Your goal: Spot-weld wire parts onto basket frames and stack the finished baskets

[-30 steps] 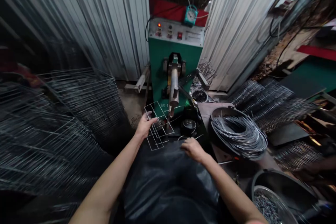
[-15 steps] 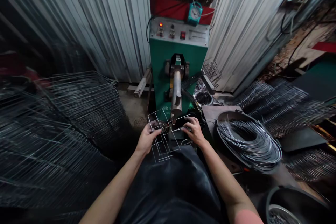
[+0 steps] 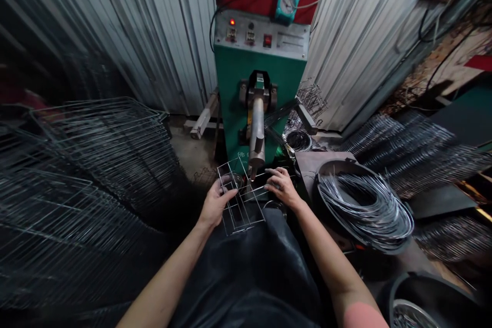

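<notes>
Head view, left fingers (image 3: 230, 195) on wire frame (image 3: 242, 197) edge, racks (image 3: 111, 143) well apart

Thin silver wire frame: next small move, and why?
Probably nudge the thin silver wire frame to line up under the grey cylindrical metal rod: the left hand pinches the frame, the right hand is at wires beside it, and the rod's tip appears close; contact is unclear.
</notes>
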`<state>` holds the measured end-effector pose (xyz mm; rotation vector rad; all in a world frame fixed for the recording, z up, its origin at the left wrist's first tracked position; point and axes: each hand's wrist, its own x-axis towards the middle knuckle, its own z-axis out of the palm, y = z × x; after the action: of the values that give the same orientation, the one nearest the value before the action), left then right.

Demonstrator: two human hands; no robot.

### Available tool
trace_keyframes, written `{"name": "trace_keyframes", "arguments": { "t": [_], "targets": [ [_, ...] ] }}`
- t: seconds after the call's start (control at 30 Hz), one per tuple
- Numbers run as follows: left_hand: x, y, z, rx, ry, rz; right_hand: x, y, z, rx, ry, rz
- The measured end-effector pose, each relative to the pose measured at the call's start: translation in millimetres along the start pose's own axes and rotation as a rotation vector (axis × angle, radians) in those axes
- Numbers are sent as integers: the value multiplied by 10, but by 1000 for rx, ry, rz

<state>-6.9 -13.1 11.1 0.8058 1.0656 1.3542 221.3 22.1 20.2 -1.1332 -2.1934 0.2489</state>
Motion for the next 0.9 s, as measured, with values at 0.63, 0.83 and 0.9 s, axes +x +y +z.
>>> {"name": "trace_keyframes", "arguments": {
  "t": [0.63,0.83,0.9],
  "targets": [
    [187,-11,44,-46,26,-6,215,198,16,67,-42,44],
    [261,-28,47,-68,41,-2,287,257,30,101,-70,68],
    [288,-33,45,-76,41,-5,310,277,28,95,-71,67]
  ]
}}
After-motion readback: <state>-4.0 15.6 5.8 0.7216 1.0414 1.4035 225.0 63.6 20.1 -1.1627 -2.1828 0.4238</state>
